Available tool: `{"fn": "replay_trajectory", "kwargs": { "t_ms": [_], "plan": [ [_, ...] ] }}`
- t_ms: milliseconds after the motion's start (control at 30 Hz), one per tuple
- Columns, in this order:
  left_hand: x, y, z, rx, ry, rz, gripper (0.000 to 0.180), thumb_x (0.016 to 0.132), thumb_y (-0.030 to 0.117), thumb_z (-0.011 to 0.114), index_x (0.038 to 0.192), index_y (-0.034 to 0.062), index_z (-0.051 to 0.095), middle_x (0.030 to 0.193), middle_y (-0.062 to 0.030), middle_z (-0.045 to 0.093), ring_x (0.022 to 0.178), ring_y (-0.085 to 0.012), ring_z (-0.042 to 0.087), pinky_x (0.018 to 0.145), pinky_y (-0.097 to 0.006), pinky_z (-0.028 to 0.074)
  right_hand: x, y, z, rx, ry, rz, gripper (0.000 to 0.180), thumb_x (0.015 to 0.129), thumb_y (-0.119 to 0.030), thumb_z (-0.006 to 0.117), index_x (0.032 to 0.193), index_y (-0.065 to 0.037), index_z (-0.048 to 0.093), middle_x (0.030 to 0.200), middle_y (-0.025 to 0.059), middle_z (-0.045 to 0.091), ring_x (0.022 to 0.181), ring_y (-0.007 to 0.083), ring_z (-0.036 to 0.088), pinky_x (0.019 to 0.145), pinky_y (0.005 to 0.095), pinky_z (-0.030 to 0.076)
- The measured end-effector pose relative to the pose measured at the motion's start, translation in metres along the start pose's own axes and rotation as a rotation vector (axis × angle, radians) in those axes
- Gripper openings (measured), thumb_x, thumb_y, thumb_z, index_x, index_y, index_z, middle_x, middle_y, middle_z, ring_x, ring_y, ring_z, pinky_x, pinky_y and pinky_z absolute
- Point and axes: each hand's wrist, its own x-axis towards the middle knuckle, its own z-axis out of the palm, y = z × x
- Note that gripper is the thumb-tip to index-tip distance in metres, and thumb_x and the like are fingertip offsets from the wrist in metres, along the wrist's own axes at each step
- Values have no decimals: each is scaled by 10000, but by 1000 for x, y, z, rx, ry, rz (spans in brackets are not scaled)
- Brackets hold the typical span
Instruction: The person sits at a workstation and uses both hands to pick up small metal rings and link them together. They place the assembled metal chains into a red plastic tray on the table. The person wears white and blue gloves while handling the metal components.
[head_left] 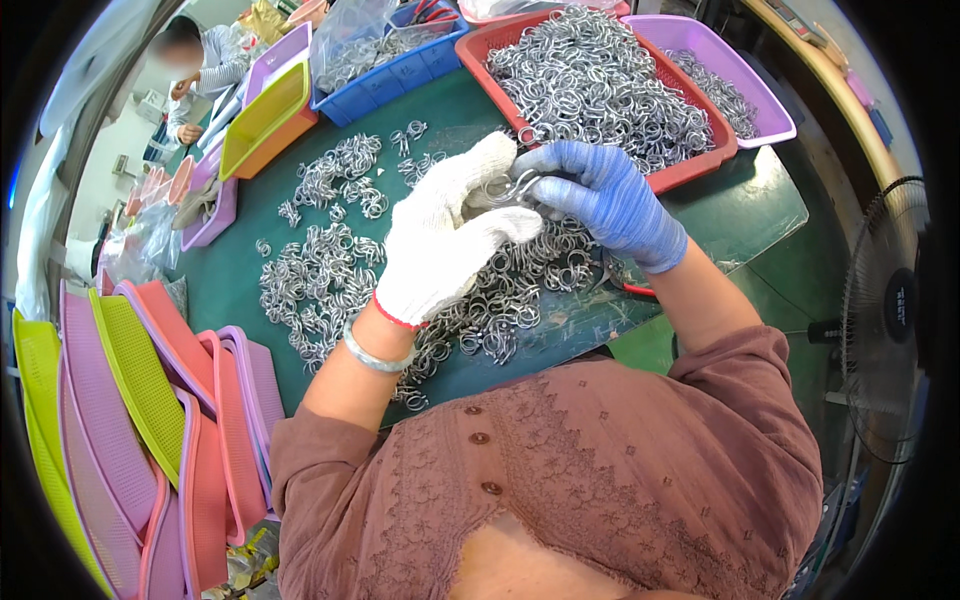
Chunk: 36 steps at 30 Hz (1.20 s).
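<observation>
My left hand (447, 232), in a white knit glove, and my right hand (606, 196), in a blue glove, meet above the green table (230, 290). Between their fingertips they pinch a small silver wire clamp ring (512, 187). Under both hands lies a loose heap of the same metal rings (330, 275), spreading to the left over the table. A red tray (700, 165) heaped with rings stands just beyond my right hand.
A purple tray (770, 110) with more rings sits at the far right, a blue crate (400, 70) at the back. Yellow, orange and purple trays (265, 120) stand back left, stacked trays (150, 420) lean at near left. Another person (200, 70) works at far left. A fan (890, 320) stands right.
</observation>
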Motion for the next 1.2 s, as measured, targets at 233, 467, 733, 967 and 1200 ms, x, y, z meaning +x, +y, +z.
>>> {"fn": "replay_trajectory", "kwargs": {
  "t_ms": [233, 467, 733, 967, 1200],
  "plan": [
    [1, -1, 2, -129, 32, -50, 534, 803, -132, 607, 1303, -66, 433, 1215, -191, 563, 1063, -246, 594, 892, -344, 527, 1, 0, -4, 165, -5, 79, 220, 894, -102, 555, 1058, 20, 638, 863, 48, 659, 692, 75, 597, 631, 205, 497],
    [3, 1, 10, -26, 53, 33, 496, 799, -118, 630, 1265, -73, 467, 1165, -177, 594, 995, -218, 626, 850, -321, 542, 0, -2, -7, 227, -7, 104, 221, 897, -111, 548, 1046, 27, 634, 822, 51, 650, 670, 86, 603, 606, 216, 503],
    [4, -7, 12, 97, 51, 135, 472, 795, -103, 654, 1237, -57, 497, 1118, -161, 618, 948, -176, 633, 808, -298, 546, 1, 9, -4, 339, 41, 116, 234, 901, -125, 540, 1047, 30, 639, 776, 43, 643, 624, 77, 591, 574, 211, 491],
    [-5, -4, 10, 93, 75, 133, 517, 797, -119, 632, 1285, -44, 481, 1200, -164, 592, 1029, -225, 614, 876, -346, 529, -3, -2, 6, 188, 75, 69, 247, 907, -110, 524, 1075, 31, 636, 782, 35, 642, 643, 70, 589, 574, 208, 485],
    [-13, 6, 3, -98, 96, 4, 497, 823, -78, 620, 1294, -61, 461, 1167, -157, 597, 992, -203, 617, 856, -319, 522, -2, -8, 20, 99, 88, 20, 232, 911, -109, 520, 1056, 29, 637, 778, 39, 641, 627, 74, 598, 568, 204, 481]
  ]
}}
